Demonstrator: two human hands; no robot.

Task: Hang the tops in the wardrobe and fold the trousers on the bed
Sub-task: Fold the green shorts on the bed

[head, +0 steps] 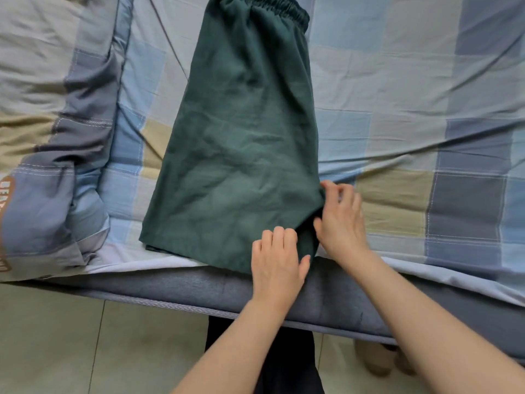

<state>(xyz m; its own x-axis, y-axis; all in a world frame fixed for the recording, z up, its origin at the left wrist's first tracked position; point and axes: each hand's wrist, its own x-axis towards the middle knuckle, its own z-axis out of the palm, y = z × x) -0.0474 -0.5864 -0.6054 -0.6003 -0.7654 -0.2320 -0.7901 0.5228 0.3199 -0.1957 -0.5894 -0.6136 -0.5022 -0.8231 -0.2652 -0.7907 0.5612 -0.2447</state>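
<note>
Item inspected: one pair of dark green woven-fabric trousers with a gathered elastic waistband [241, 143], lying flat on the bed with the blue, grey and beige checked sheet [412, 95]. The waistband sits at the far end, the leg hems at the near edge of the mattress. The garment appears folded lengthwise, one leg over the other, with light creasing across the surface.

Left hand [277, 258]: resting palm-down on the near right corner of the trousers, fingers curled, knuckles raised, thumb out to the right. It presses on the cloth; whether it pinches any fabric cannot be told.

Right hand [341, 220]: set against the right side edge of the trousers, just beside the left hand. Its fingers are bent and the thumb and fingertips meet the edge of the fabric, seemingly pinching it.

Both hands are at the hem end; the bulk of the garment lies beyond and to the left of them.

Surroundings: a rumpled checked quilt in blue, grey and beige [51, 123] is heaped at the left of the bed, apart from the trousers. The grey mattress side [170, 285] and pale tiled floor [56, 336] show below.
</note>
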